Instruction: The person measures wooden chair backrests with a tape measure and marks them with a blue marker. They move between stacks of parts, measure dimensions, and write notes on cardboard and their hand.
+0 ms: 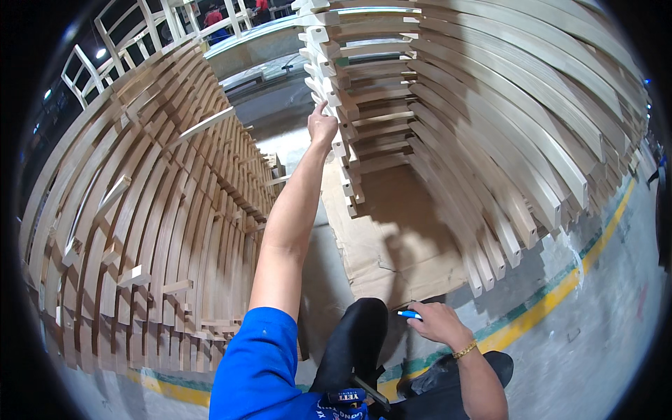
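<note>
My left hand reaches far forward at the end of a straight arm. Its index finger is stretched out against the column of stacked wooden frame ends, and the other fingers look curled, holding nothing visible. Down by my knee, my right hand is closed around a blue and white pen. Long curved wooden slats lie in a tall pile to the right of that column, joined to it by crosspieces.
Another tall stack of wooden frames stands to my left, with short bar ends sticking out. Cardboard covers the floor between the piles. A yellow and green floor line curves past on the right. People in red are at the far back.
</note>
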Motion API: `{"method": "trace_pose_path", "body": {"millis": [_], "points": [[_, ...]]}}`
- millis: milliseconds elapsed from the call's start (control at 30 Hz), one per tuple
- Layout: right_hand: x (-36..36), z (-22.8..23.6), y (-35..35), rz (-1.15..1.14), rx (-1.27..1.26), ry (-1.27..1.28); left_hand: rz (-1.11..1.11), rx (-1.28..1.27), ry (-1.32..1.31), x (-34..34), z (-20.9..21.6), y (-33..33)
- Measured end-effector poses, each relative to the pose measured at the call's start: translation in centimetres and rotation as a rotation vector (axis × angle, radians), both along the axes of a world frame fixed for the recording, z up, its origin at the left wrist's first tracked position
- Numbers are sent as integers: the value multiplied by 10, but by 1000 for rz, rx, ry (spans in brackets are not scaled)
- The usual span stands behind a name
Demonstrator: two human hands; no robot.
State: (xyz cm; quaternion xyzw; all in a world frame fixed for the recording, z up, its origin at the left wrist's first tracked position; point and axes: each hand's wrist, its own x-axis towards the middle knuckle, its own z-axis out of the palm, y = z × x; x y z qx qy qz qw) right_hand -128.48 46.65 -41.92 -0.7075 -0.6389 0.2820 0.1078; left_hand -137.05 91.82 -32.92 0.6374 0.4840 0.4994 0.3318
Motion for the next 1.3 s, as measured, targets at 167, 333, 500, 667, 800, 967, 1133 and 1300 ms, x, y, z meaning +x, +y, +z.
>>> {"method": "trace_pose_path", "body": {"millis": [167, 333, 500, 667, 800, 967, 1133, 1300], "points": [[1, -1, 0, -9, -21, -16, 103, 258, 166, 21, 38, -26], [1, 1, 3, 1, -26, -19, 0, -24, 3, 24, 60, -41], [-1, 6, 2, -10, -23, -15, 105, 14, -228, 13, 59, -10], [-3, 7, 1, 5, -29, -4, -60, 197, -63, 0, 49, 29], [-2, 7, 3, 13, -32, -20, 138, 493, 134, 1, 74, 16], [4, 2, -3, -26, -16, -35, -237, 99, -62, 21, 115, -19], [0, 4, 1, 21, 28, 6, 24, 254, -170, -17, 127, 7], [10, 0, -5, -44, 23, 21, -232, 65, -327, 1, 145, 3]]}}
